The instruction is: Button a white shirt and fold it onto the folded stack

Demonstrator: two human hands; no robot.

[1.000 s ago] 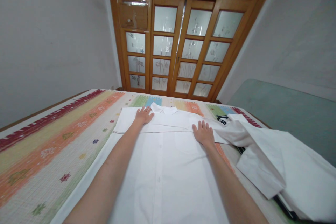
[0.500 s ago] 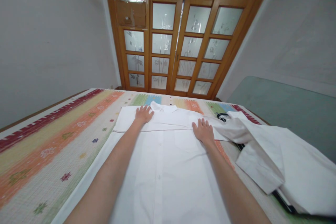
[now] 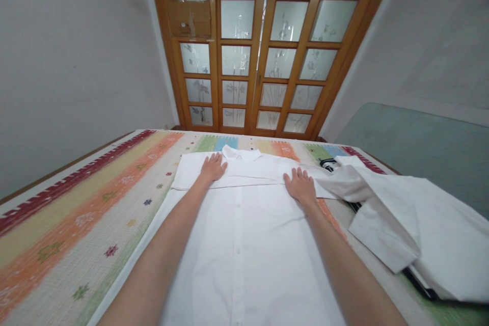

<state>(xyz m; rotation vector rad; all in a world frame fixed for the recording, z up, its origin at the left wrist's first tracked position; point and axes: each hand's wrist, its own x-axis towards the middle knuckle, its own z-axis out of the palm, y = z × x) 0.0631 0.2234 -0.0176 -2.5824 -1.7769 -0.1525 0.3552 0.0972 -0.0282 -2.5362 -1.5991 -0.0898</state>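
Left hand [image 3: 214, 167] and right hand [image 3: 300, 187] rest palm-down, fingers [image 3: 299, 177] apart, on a white shirt [image 3: 263, 239], its collar [image 3: 251, 155] beside the left.

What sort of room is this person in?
Probably a bedroom at home: a white shirt lies on a broad striped cover, like a bedspread; a grey-green panel at right resembles a headboard; and glazed wooden doors stand beyond.

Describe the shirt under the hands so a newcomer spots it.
A striped cover spreads before wooden doors. On it lies the white shirt, under the left hand and right hand. Unlike the rumpled white cloth at right, it's mostly flat, collar and buttons showing.
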